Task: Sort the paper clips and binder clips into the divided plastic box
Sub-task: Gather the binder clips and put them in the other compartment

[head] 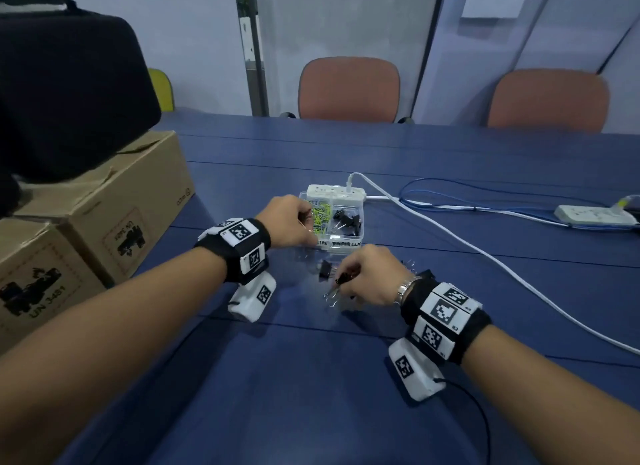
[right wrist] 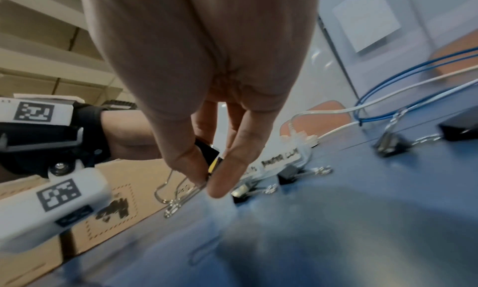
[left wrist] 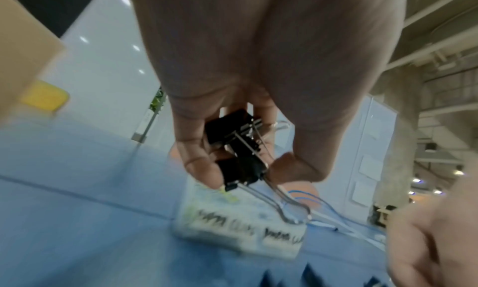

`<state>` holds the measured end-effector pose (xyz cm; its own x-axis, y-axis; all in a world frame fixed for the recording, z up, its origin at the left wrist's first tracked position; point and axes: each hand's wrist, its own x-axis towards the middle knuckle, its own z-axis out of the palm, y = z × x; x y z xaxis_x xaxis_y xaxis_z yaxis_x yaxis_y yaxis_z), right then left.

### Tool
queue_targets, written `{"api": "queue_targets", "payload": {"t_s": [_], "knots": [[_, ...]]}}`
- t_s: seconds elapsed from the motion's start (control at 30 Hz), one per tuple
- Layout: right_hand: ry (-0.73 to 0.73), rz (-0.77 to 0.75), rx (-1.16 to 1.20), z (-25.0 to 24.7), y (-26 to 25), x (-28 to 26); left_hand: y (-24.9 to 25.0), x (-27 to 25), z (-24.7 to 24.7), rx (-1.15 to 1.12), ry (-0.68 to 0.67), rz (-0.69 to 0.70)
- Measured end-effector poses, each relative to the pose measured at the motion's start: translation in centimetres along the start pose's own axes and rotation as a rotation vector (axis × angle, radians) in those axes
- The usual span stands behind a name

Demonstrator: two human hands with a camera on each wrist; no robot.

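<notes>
A clear divided plastic box (head: 346, 240) stands mid-table; its left compartment holds green and yellow paper clips (head: 321, 214), its right compartment black binder clips (head: 346, 220). My left hand (head: 301, 222) hovers over the box's left side and pinches two black binder clips (left wrist: 240, 148) between thumb and fingers, above the labelled box (left wrist: 240, 228). In front of the box my right hand (head: 346, 277) is low over the table, its fingertips (right wrist: 222, 185) pinching a black binder clip (right wrist: 209, 154) with wire handles. Loose binder clips (head: 325, 269) (right wrist: 292, 175) lie on the table nearby.
A white power strip (head: 336, 191) sits right behind the box, with a white cable (head: 450, 229) and blue cables (head: 485, 205) running right to a second strip (head: 595, 215). Cardboard boxes (head: 104, 222) with a black case (head: 69, 94) on top stand at the left. Chairs line the far edge.
</notes>
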<state>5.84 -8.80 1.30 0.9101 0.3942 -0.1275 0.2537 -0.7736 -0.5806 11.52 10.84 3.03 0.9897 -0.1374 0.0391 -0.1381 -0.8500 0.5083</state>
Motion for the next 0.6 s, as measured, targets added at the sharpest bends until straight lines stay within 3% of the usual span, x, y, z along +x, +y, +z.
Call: {"api": "queue_targets", "payload": {"t_s": [0.2, 0.43, 0.6], "knots": [[0.194, 0.142, 0.151, -5.8, 4.3, -0.5, 4.8, 6.9, 3.1, -0.025, 0.067, 0.087], [0.371, 0.172, 0.250, -10.3, 7.1, 1.9, 5.6, 11.4, 5.6, 0.173, -0.135, 0.171], [0.469, 0.176, 0.376, -10.7, 6.6, 6.8, 5.3, 12.2, 4.6, 0.164, -0.190, 0.221]]}}
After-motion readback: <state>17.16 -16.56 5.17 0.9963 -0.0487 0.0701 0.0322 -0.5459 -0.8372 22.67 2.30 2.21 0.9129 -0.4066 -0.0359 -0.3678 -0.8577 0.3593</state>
